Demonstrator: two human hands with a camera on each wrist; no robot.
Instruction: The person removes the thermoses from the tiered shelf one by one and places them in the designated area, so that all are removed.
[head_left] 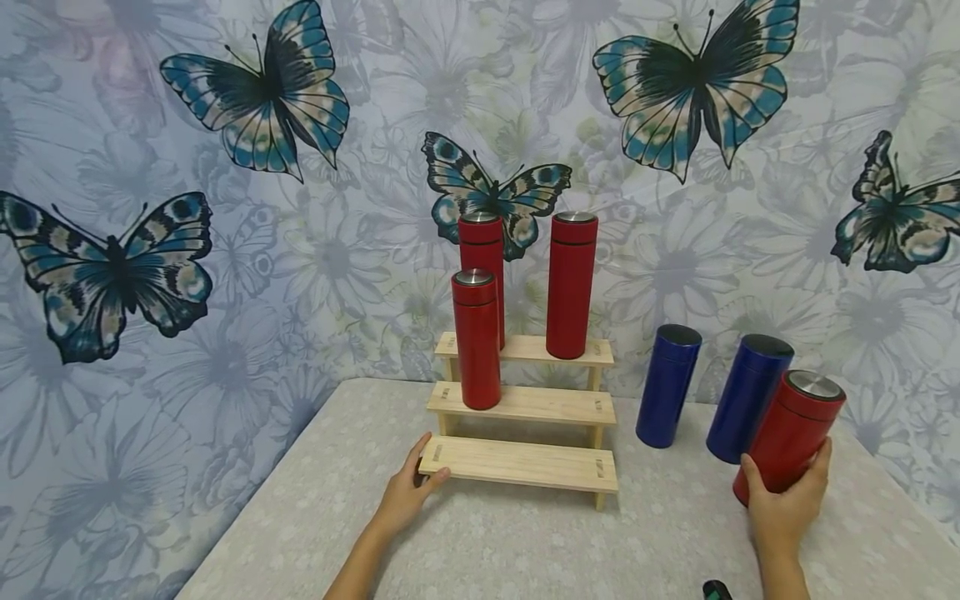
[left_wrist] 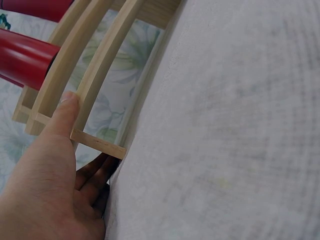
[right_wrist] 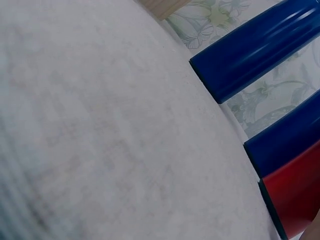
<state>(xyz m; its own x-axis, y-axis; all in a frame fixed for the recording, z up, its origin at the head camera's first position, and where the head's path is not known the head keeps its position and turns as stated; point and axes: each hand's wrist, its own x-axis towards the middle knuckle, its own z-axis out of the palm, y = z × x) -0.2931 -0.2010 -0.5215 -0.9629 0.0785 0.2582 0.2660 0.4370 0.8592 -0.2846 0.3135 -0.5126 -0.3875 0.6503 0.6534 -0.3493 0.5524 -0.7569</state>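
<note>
At the lower edge of the head view, nearest the camera, a small dark object [head_left: 717, 591] with a green patch is partly cut off by the frame. Beyond it, a red bottle [head_left: 793, 429] with a metal-topped lid is gripped at its lower part by the right hand [head_left: 786, 510]; the thumb is placed along the left side, the fingers are curled round the right side, and the spread is set by the bottle's width. Whether the table [head_left: 300, 508] is touched by its base cannot be determined. Two blue bottles [head_left: 669, 387] are positioned on the table between the held bottle and a three-tier wooden stand [head_left: 558, 405]. The left end of the stand's lowest shelf [head_left: 517, 464] is pinched by the left hand [head_left: 403, 500]: the left thumb [left_wrist: 68, 102] is pressed on the board, and the fingers [left_wrist: 95, 187] are bent beneath it, beside the end leg. One upright red bottle [head_left: 477, 346] is supported by the middle shelf, at its left; two more [head_left: 573, 287] are supported by the top shelf.
</note>
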